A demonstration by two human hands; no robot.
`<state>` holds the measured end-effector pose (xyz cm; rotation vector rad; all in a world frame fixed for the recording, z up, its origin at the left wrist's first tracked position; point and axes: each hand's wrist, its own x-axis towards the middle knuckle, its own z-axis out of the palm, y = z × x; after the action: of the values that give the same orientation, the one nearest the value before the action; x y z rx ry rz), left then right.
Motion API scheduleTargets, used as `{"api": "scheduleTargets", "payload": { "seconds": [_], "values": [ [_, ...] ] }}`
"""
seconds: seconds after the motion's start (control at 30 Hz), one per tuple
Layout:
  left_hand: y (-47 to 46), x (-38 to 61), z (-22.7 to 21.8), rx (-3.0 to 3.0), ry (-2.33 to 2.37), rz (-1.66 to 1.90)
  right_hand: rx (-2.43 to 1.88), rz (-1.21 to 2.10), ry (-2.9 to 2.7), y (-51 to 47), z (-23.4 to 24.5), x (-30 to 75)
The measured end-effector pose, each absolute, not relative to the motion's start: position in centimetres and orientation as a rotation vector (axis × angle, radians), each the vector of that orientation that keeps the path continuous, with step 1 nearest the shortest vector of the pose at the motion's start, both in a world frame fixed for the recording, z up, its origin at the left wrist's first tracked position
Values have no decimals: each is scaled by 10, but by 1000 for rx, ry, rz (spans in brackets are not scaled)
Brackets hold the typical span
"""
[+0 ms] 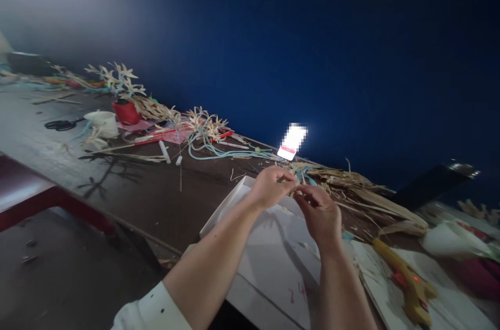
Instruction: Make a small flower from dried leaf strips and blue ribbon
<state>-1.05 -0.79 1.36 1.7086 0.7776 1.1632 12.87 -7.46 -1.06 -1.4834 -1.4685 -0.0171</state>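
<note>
My left hand (272,187) and my right hand (321,211) meet above a white shallow box (273,246). Fingertips of both are pinched close together. Whatever lies between them is too small and blurred to name; pale bits show around the fingertips. Right behind the hands, a lit phone (292,142) leans upright, its screen pixelated. Dried husk strips (363,189) lie just beyond my right hand. Teal cords (226,153) stretch along the table to the left of the phone.
Pale husk flowers (207,123), a red thread spool (125,112), a white cup (104,124) and black scissors (62,125) lie left. A yellow glue gun (408,283) with a red light rests on the right, near a white container (453,239). A blue wall (332,70) rises behind.
</note>
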Motion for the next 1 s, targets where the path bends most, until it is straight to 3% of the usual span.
{"api": "scheduleTargets", "payload": {
  "seconds": [1.0],
  "values": [
    [-6, -3, 0, 1646, 723, 1105, -1609, -164, -1504, -76, -14, 129]
  ]
}}
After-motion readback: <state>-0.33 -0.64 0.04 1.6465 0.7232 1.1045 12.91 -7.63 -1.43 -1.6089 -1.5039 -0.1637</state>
